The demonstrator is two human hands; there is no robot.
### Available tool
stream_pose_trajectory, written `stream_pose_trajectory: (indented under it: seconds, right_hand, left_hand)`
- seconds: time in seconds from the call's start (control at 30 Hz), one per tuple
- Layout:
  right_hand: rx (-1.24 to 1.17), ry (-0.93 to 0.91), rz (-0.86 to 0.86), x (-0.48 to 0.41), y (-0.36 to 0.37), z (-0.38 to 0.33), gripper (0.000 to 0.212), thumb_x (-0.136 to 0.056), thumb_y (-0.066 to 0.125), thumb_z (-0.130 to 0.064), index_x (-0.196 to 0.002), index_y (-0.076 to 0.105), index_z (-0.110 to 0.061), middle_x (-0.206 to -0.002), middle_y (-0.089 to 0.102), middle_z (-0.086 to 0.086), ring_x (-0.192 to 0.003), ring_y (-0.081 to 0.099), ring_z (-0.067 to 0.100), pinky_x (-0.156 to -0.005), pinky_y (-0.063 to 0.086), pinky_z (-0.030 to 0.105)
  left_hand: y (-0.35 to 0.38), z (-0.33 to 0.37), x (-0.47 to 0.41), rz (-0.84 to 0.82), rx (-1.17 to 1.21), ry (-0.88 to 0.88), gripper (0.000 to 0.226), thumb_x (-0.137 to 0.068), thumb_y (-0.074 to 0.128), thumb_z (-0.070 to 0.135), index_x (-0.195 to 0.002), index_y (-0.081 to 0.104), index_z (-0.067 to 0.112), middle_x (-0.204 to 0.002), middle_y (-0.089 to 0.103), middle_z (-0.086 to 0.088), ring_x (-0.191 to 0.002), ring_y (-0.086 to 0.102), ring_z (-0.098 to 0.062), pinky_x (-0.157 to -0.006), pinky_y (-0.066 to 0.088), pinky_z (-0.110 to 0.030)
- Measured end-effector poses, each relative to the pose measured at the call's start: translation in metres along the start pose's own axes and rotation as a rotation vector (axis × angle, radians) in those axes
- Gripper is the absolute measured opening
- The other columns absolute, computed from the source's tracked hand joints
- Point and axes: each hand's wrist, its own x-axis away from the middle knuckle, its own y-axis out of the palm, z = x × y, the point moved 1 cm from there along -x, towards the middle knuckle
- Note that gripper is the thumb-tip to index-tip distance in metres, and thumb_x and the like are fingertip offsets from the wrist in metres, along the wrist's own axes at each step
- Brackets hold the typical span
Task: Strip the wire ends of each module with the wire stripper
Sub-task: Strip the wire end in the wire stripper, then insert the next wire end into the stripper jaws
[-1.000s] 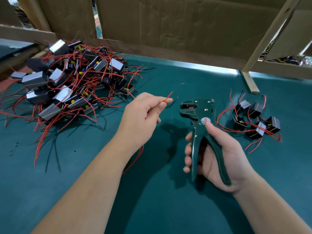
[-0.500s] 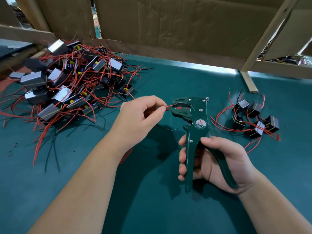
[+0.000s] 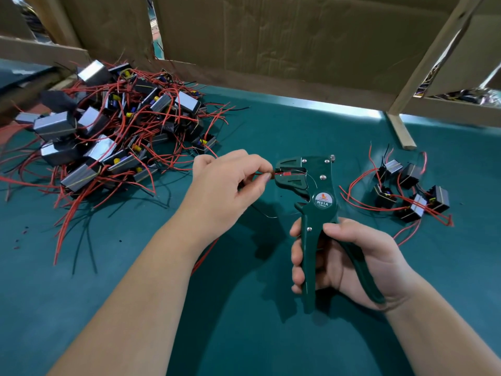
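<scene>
The left hand (image 3: 225,185) pinched a thin red insulated wire (image 3: 283,173) between thumb and forefinger. The wire's end lay level and pointed rightward from the fingertips into the head of the dark green metal wire stripper (image 3: 317,202), just beside them. The right hand (image 3: 349,261) gripped the stripper's two handles below that head, so the squeeze looked to be its job. There was one stripper and one wire fed. About five small black modules (image 3: 412,194) lay right of that hand on the teal table (image 3: 284,126). A heap of grey-and-black modules (image 3: 108,137), too tangled to count, lay left of the left hand.
</scene>
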Motion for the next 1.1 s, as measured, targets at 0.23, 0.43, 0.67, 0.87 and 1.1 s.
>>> stream_pose_trajectory:
  seconds: [0.23, 0.43, 0.67, 0.87, 1.1]
  right_hand:
    - [0.031, 0.001, 0.086, 0.000, 0.000, 0.000, 0.048, -0.052, 0.087, -0.029, -0.089, 0.067, -0.004, -0.073, 0.059, 0.023, -0.057, 0.060, 0.035, -0.059, 0.054, 0.047]
    - [0.078, -0.019, 0.277, -0.003, 0.007, 0.004, 0.026, -0.063, 0.071, -0.019, -0.077, 0.052, -0.007, -0.057, 0.049, 0.012, -0.039, 0.045, 0.024, -0.042, 0.044, 0.030]
    - [-0.269, -0.203, 0.302, -0.009, 0.001, 0.000, 0.031, -0.070, 0.056, -0.025, -0.092, 0.062, -0.004, -0.082, 0.064, 0.019, -0.069, 0.064, 0.032, -0.064, 0.057, 0.046]
    - [-0.282, -0.154, 0.040, -0.004, 0.006, 0.002, 0.063, -0.051, 0.085, -0.023, -0.107, 0.068, -0.001, -0.124, 0.053, 0.027, -0.075, 0.065, 0.038, -0.072, 0.055, 0.052]
    - [-0.105, -0.193, 0.021, -0.006, 0.017, 0.011, 0.063, -0.064, 0.075, -0.011, -0.121, 0.055, 0.006, -0.114, 0.061, 0.020, -0.073, 0.063, 0.039, -0.070, 0.052, 0.055]
  left_hand:
    - [0.000, 0.001, -0.001, 0.013, -0.068, 0.030, 0.013, -0.091, 0.052, 0.030, -0.087, 0.064, 0.033, -0.070, 0.047, 0.010, -0.075, 0.048, -0.006, -0.077, 0.020, -0.032]
    - [0.000, -0.003, -0.001, -0.027, -0.117, 0.029, 0.018, -0.092, 0.051, 0.033, -0.091, 0.069, 0.030, -0.078, 0.058, 0.008, -0.078, 0.053, -0.009, -0.079, 0.021, -0.033]
    - [0.006, -0.010, -0.003, -0.056, -0.011, -0.164, 0.018, -0.094, 0.057, 0.014, -0.096, 0.072, 0.024, -0.090, 0.068, 0.010, -0.088, 0.061, -0.005, -0.087, 0.043, -0.023]
    - [0.009, 0.002, -0.009, 0.311, 0.986, -0.573, 0.021, -0.096, 0.053, 0.008, -0.086, 0.066, 0.020, -0.074, 0.060, 0.006, -0.077, 0.053, -0.010, -0.076, 0.043, -0.028]
    - [0.026, 0.017, 0.000, 0.058, 0.901, -0.555, 0.017, -0.092, 0.058, 0.003, -0.092, 0.064, 0.018, -0.088, 0.063, -0.009, -0.062, 0.058, -0.014, -0.057, 0.048, -0.027]
